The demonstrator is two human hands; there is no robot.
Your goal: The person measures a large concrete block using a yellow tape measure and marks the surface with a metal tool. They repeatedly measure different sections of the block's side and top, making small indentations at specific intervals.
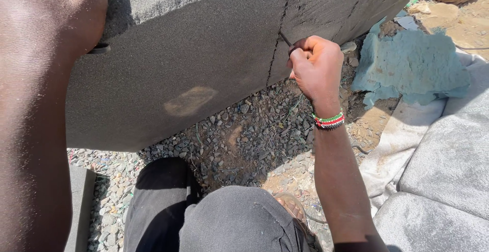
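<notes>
The left hand (84, 7) is cut off at the top edge, its fingers hidden, so its grip cannot be told; it presses the grey foam slab (204, 58). Near, black-trousered knees (224, 221) cover the gravel (254, 135). Right lie grey cushions (448, 170) and a blue-green foam scrap (412, 68). The right hand (316, 68), closed, pinches a thin dark tool (285, 39) at the slab's split seam, mostly hidden
</notes>
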